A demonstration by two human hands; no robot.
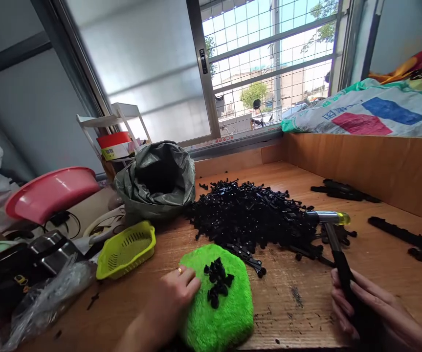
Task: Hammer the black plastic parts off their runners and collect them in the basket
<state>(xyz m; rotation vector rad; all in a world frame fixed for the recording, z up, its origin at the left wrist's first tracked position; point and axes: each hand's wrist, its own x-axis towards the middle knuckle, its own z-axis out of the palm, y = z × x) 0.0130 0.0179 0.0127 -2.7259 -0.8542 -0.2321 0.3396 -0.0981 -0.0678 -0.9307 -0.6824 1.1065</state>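
Lower right: right hand (372, 292) closed round hammer (336, 247). Lower centre: left hand (177, 292) half-curled on green pad (227, 313) (its grip: cannot tell).

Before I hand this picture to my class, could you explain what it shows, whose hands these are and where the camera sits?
There is no machine, only one person's bare hands, seen by a camera worn on the head, looking forward and down. The left hand rests on the side of a green fuzzy pad bearing small black pieces. The right hand grips a hammer. On the wooden table lie a heap of black parts, an open sack and a yellow basket.
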